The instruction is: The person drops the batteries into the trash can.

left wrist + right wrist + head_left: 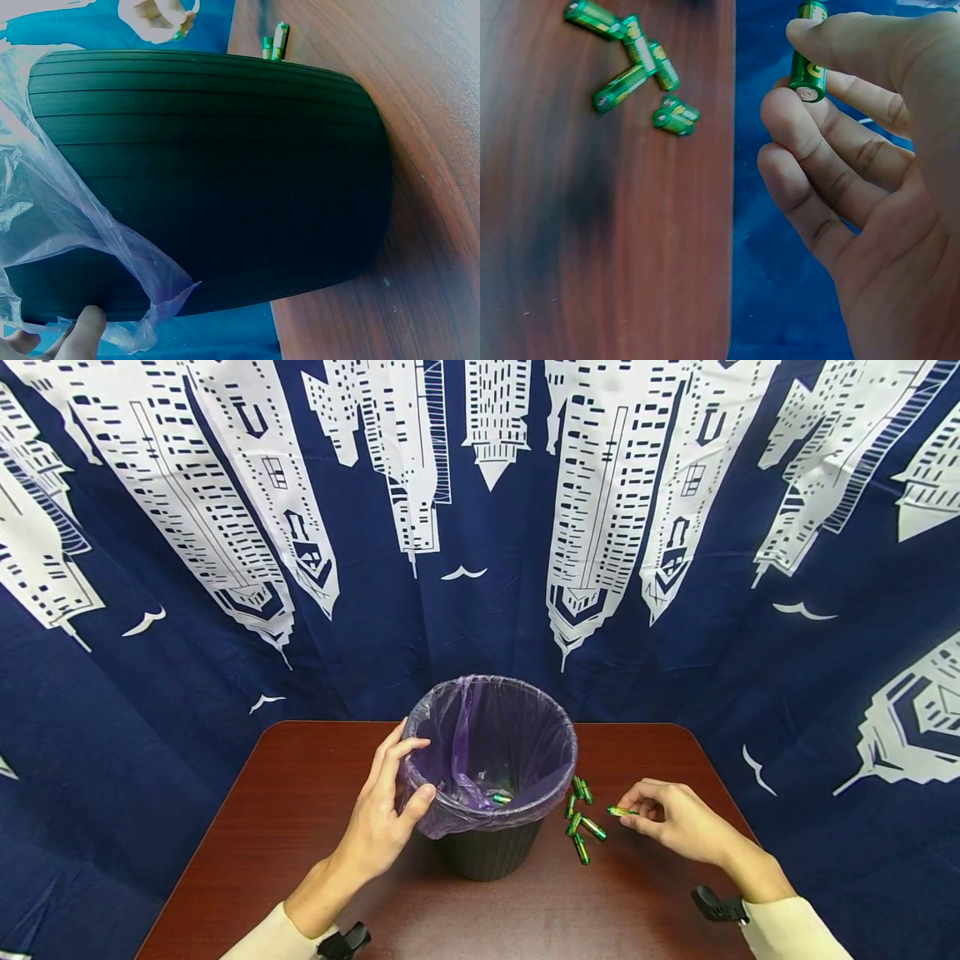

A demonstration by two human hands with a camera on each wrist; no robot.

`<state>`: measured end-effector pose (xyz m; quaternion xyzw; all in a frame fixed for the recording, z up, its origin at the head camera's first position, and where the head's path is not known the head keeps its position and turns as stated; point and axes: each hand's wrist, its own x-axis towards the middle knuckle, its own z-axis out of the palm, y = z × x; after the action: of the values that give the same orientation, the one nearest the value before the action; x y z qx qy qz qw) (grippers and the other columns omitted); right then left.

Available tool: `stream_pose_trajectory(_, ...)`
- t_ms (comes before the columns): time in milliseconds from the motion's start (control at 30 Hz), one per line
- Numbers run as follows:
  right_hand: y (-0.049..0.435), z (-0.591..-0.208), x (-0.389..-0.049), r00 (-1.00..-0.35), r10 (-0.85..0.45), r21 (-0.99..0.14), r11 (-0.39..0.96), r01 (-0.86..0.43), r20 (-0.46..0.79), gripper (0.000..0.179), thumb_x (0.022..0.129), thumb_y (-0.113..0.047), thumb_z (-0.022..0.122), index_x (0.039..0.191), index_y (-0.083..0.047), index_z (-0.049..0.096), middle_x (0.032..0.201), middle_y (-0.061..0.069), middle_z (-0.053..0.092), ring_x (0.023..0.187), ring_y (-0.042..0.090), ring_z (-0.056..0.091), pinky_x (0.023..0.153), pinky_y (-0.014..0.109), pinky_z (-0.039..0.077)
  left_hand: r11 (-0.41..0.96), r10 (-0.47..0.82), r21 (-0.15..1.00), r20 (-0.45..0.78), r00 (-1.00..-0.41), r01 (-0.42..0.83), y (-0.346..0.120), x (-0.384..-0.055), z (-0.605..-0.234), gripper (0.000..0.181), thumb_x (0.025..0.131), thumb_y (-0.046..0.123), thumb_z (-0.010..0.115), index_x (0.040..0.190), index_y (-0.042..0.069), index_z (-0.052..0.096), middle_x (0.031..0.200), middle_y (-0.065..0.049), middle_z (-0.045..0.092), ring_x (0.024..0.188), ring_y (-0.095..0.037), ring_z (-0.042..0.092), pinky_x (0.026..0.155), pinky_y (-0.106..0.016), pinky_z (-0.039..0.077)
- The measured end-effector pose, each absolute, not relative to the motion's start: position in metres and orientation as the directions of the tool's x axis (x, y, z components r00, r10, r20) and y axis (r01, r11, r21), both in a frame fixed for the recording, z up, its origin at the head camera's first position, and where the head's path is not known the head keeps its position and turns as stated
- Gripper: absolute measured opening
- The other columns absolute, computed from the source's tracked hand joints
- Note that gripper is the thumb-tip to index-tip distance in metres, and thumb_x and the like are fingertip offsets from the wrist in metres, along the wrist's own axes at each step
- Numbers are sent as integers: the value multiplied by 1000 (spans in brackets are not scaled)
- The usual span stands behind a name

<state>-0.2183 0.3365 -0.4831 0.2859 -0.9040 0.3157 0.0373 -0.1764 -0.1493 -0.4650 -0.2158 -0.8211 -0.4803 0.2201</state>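
A dark ribbed trash bin (489, 853), lined with a translucent purple bag (517, 718), stands on the table. My left hand (384, 810) grips the bin's rim on its left side, thumb and forefinger reaching over the bag's edge. One green battery (501, 798) lies inside on the liner. To the right of the bin, my right hand (675, 818) pinches a green and gold battery (808, 75) between thumb and fingers, raised above the table. Between that hand and the bin lies a loose group of several more green batteries (592, 828), also visible in the right wrist view.
The reddish-brown wooden table (300, 793) has rounded far corners. Behind it hangs a navy cloth (465, 627) printed with upside-down white buildings. Black straps with small devices are on both wrists, the right wrist device (716, 906) sitting near the sleeve.
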Motion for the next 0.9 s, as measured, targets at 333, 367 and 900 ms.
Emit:
stream_pose_trajectory(333, 319, -456, -225, -801, -525, -493, 636, -594, 289, 19, 101, -13, 92, 107, -27, 81, 99, -19, 75, 84, -5, 64, 72, 24, 58, 440, 144, 696, 570, -809, 568, -151, -177, -467, 64, 106, 23, 76, 167, 28, 56, 191, -7, 33, 171, -43, 48, 131, -43, 48)
stream_pose_trajectory(367, 317, -453, -225, -795, -528, -482, 636, -603, 298, 19, 100, -12, 92, 107, -26, 81, 99, -19, 75, 84, -5, 64, 72, 24, 59, 442, 145, 696, 568, -810, 566, -151, -177, -467, 64, 106, 24, 76, 167, 28, 56, 192, -6, 33, 171, -43, 47, 131, -46, 48)
stream_pose_trajectory(900, 297, -400, -240, -729, -552, -316, 664, -678, 404, 25, 96, -7, 95, 107, -27, 83, 92, -23, 72, 84, -6, 61, 72, 25, 58, 444, 151, 687, 576, -804, 575, -151, -179, -467, 64, 106, 25, 75, 167, 27, 56, 192, -5, 32, 171, -43, 48, 129, -62, 51)
